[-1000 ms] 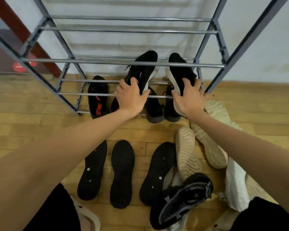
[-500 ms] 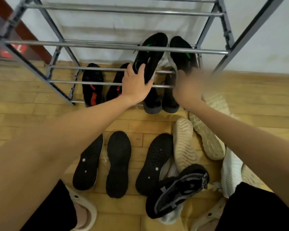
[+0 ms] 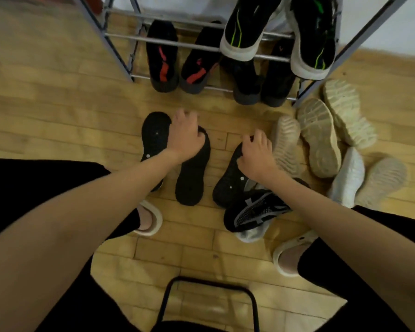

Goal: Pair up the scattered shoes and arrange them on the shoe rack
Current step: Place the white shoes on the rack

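Observation:
Three black shoes lie sole-up on the wooden floor in front of the shoe rack [image 3: 177, 44]. My left hand [image 3: 185, 135] reaches between the left black shoe [image 3: 153, 137] and the middle black shoe [image 3: 192, 180], its fingers curled over the middle shoe's toe. My right hand [image 3: 254, 156] grips the toe of the right black shoe [image 3: 228, 185]. A black mesh shoe [image 3: 256, 212] lies just below it. On the rack sit a black-and-green pair [image 3: 244, 27], a black-and-red pair [image 3: 162, 58] and a dark pair [image 3: 247, 85].
Several beige shoes [image 3: 319, 140] and two white shoes [image 3: 347, 178] lie sole-up in a heap at the right, beside the rack's right leg. My feet in white slippers [image 3: 149, 221] flank the shoes. A black metal frame [image 3: 209, 295] stands at the bottom.
Both hands left the black-and-green pair on the rack's upper bars and came down to the black shoes on the floor. The camera tilted downward.

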